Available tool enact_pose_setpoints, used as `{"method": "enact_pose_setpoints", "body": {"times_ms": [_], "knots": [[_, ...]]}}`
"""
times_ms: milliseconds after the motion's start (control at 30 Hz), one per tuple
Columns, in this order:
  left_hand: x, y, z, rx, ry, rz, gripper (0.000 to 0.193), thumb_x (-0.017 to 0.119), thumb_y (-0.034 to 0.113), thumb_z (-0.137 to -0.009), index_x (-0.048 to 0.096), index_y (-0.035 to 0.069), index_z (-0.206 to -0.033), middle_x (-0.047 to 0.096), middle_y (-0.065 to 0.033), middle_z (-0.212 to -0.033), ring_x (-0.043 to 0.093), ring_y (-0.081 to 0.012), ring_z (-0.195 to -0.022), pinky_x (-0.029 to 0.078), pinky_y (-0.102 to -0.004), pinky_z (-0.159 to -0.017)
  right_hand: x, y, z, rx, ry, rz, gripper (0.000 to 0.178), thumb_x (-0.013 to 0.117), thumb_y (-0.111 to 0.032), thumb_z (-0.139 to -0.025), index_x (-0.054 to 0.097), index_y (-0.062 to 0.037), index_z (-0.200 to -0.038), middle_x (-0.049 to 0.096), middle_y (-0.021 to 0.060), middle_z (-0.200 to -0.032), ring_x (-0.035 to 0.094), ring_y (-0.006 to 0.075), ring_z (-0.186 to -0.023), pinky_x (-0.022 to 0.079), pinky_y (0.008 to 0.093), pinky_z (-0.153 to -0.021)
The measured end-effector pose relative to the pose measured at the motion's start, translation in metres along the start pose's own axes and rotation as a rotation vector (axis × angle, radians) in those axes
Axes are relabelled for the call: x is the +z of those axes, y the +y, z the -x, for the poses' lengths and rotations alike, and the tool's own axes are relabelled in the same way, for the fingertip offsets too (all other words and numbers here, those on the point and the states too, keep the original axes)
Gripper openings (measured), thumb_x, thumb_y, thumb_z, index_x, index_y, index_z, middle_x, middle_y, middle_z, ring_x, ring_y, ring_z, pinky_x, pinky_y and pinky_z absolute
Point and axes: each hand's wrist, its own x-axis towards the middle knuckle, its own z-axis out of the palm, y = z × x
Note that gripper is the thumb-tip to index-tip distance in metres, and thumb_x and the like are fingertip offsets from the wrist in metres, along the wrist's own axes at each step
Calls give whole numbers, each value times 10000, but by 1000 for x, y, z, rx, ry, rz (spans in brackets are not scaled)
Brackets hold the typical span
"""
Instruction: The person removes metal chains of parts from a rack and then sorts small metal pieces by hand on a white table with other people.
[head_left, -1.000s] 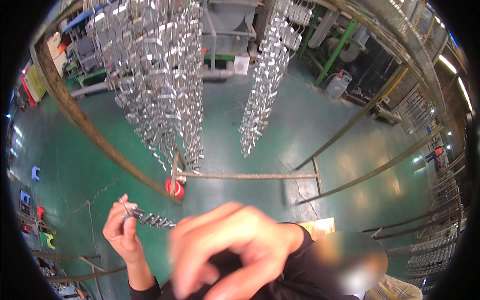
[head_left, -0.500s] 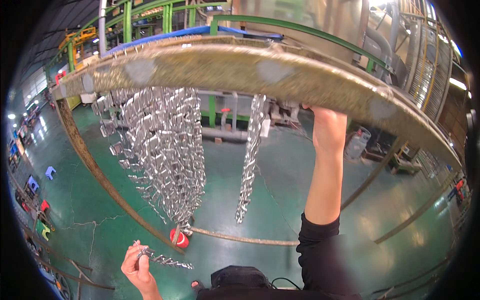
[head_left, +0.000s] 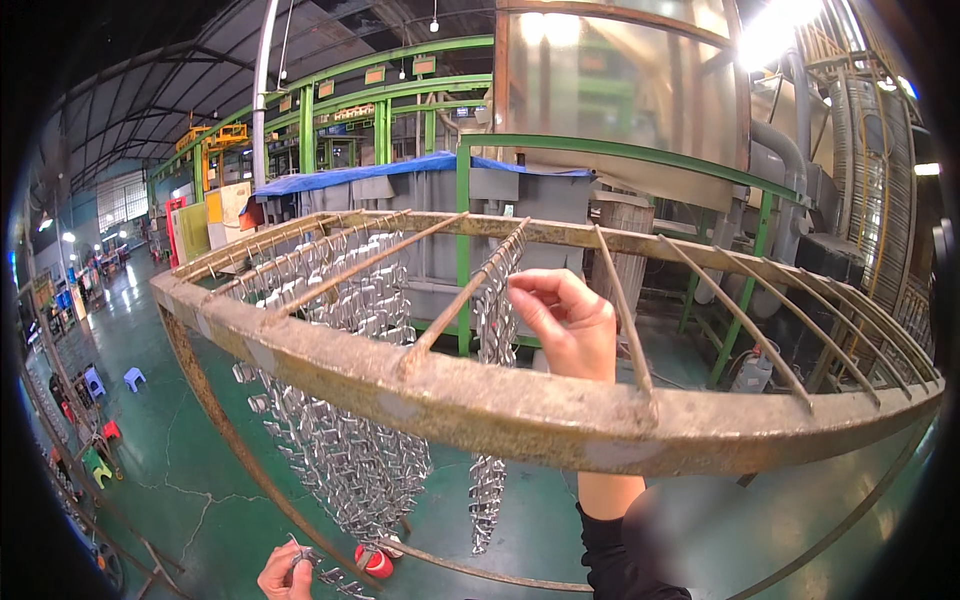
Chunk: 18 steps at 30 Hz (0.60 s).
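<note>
Pinching one hanging chain of metal clips [head_left: 492,330], right hand [head_left: 565,325]; left hand [head_left: 285,575] grips another [head_left: 335,580].

Green painted floor [head_left: 190,470], cracked, runs left into the far hall. Small plastic stools on it at far left: blue [head_left: 133,378], red [head_left: 110,429], green [head_left: 96,467]. Red round object [head_left: 375,562] on the floor near the bottom. Green steel frame [head_left: 465,215] stands centre, with more green and yellow gantry beams [head_left: 330,105] behind. Blue tarpaulin [head_left: 385,172] covers a grey tank. Big translucent hood [head_left: 610,95] above right, bright lamp [head_left: 775,30] beside it. White container [head_left: 752,372] on the floor at right. Dark arched roof [head_left: 150,90] over the left hall.
</note>
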Motion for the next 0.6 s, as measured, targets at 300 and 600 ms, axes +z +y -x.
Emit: {"method": "enact_pose_setpoints", "body": {"times_ms": [300,600], "knots": [[6,7,-13,15,-34,-9,170,525,8,-799,611,-64,-927,608,-101,-929,565,-158,-825,458,-246,-729,7,0,-8,94,-78,-124,143,638,-22,-780,585,18,-907,619,33,-806,565,62,-699,464,183,-639],[15,14,-15,-30,-39,-4,166,541,18,-794,612,-66,-919,611,-111,-935,570,-174,-848,457,-268,-765,6,-2,-8,102,-142,-290,111,610,-16,-791,604,1,-901,611,12,-757,557,46,-697,460,187,-628]]}}
